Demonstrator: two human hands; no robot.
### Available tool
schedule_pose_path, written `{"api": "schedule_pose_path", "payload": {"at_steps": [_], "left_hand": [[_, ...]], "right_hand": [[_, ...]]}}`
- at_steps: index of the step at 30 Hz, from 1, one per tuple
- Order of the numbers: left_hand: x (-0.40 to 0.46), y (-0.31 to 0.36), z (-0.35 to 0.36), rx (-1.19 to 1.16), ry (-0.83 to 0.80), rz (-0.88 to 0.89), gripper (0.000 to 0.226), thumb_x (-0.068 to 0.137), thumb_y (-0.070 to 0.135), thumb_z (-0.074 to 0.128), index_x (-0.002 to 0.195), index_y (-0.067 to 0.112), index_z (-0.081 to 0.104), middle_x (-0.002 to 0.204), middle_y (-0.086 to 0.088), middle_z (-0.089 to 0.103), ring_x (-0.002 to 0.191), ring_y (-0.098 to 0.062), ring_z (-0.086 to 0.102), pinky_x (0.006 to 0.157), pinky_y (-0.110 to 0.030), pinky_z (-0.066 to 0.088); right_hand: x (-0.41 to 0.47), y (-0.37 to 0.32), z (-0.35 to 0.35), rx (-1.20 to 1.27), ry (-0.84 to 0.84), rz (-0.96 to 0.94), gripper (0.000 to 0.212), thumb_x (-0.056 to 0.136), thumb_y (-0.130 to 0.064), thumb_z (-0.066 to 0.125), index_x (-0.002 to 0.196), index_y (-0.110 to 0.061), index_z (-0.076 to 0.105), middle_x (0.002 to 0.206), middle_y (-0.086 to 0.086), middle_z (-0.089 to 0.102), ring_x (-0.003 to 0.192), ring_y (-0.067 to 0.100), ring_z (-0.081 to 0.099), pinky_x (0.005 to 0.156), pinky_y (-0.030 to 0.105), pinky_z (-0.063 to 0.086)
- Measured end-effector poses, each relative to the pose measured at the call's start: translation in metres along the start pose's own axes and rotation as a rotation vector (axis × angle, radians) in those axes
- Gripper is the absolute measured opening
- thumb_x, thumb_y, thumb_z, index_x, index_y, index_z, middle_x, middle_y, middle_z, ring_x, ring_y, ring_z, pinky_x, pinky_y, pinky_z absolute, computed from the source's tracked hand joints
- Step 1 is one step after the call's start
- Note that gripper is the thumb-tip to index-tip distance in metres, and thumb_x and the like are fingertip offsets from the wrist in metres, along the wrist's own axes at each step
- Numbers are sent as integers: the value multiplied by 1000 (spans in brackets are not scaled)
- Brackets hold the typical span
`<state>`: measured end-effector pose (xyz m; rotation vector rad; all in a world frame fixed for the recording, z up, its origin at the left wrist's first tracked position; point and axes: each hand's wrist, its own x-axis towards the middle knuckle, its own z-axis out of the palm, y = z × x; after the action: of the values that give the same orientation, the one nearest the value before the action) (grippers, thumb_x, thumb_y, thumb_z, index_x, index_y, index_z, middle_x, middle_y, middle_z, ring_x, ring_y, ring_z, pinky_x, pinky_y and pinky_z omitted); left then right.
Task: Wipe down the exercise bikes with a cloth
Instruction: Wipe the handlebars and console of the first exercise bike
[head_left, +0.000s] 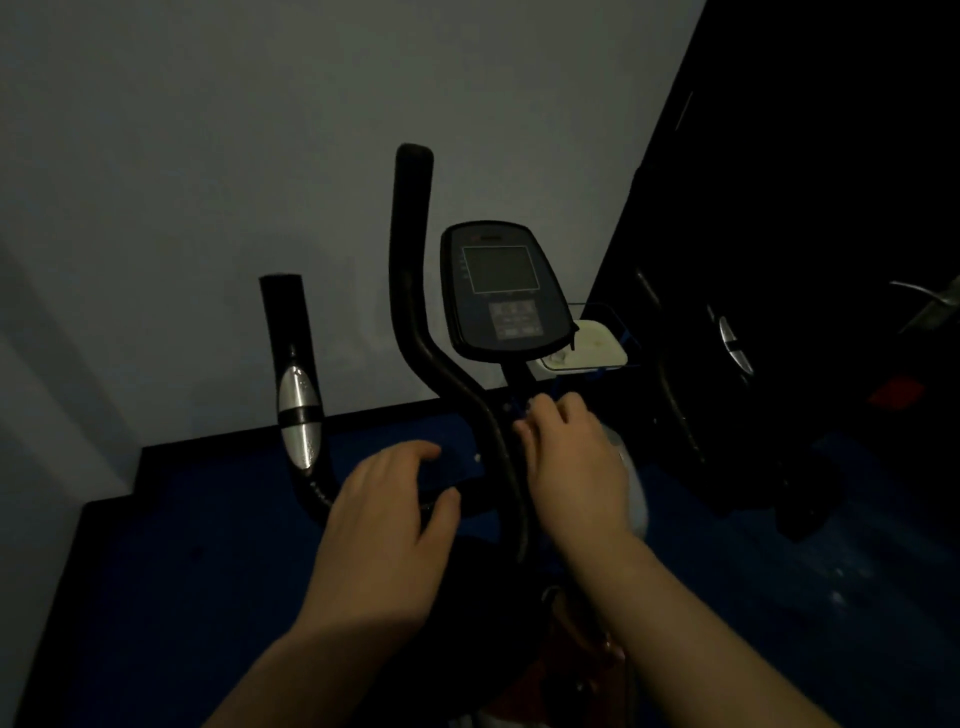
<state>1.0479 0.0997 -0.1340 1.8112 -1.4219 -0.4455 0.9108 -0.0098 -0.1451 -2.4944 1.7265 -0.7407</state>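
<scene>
The exercise bike's black handlebar (415, 291) rises in front of me, with a second grip (296, 384) at the left that carries a silver sensor pad. The console (506, 291), its screen dark, stands on a stem right of centre. My left hand (384, 525) curls over the handlebar's crossbar, thumb underneath. My right hand (571, 457) is at the foot of the console stem with its fingers bent. A pale cloth-like thing (631, 488) shows under its palm, mostly hidden in the dim light.
A second dark exercise machine (727, 343) with a silver grip pad stands close on the right. A whitish object (592, 345) sits behind the console. A grey wall (208, 156) is straight ahead, above the blue floor (208, 545).
</scene>
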Motion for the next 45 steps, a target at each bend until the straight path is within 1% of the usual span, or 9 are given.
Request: {"api": "schedule_pose_path", "payload": {"at_steps": [9,12,15,19,25,29,34,41,45], "left_hand": [[-3,-1,4,-14,51,-41,29,93,35,49,122,36,48,98,32,40,87,-4,48,73,-18,35],[-4,-3,3,-56,121,-63,25,94,34,47,119,39,49,106,21,49,81,-2,54,71,-18,41],[-6,-4,3,-115,214,-81,25,94,29,46,116,40,51,106,23,51,85,-4,56,74,-22,44],[-12,-3,1,-215,358,-93,29,92,23,47,111,45,51,109,29,49,87,-1,54,72,-19,40],[-18,-21,-18,-197,473,1,34,91,11,52,108,40,55,104,22,53,83,-3,53,67,-16,37],[0,-37,-42,-172,473,52,29,91,7,53,108,30,57,105,15,58,72,-11,48,66,-23,37],[36,-51,-75,-135,442,212,31,86,4,52,108,25,56,110,8,58,108,-6,50,89,-1,30],[86,-80,-101,-82,166,395,48,92,5,52,138,14,43,152,2,30,140,-13,27,118,-31,20],[111,-98,-112,-84,-11,476,53,96,19,44,148,17,30,157,3,22,143,-7,17,119,-31,14]], "right_hand": [[-6,-6,-6,238,-88,88,18,99,-31,42,95,-15,50,101,0,50,87,19,53,69,37,44],[-16,-13,-7,669,75,118,18,96,-25,51,81,-16,49,83,-3,52,71,7,52,64,25,41],[-17,-17,-17,778,113,-257,12,91,-19,61,80,-20,57,84,-6,53,80,5,53,70,18,41],[4,-35,-16,309,-249,-755,21,94,-30,55,89,-13,66,91,1,59,87,16,51,79,37,42],[28,-3,-31,211,-574,-999,30,92,-26,59,121,-24,61,130,-9,57,121,6,48,102,27,39],[24,-46,-16,325,-630,-805,36,84,-25,70,119,-26,63,120,-9,63,111,7,56,96,33,46],[26,-42,-21,105,-685,-689,49,80,-35,72,126,-31,56,124,-8,62,113,10,56,95,33,46],[4,-103,-6,108,-775,-392,23,86,-52,58,89,-29,54,85,-8,59,78,10,56,69,29,41],[-24,-113,-4,-63,-662,-178,38,92,-54,45,112,-23,53,114,-2,60,116,18,50,110,34,26]]}}
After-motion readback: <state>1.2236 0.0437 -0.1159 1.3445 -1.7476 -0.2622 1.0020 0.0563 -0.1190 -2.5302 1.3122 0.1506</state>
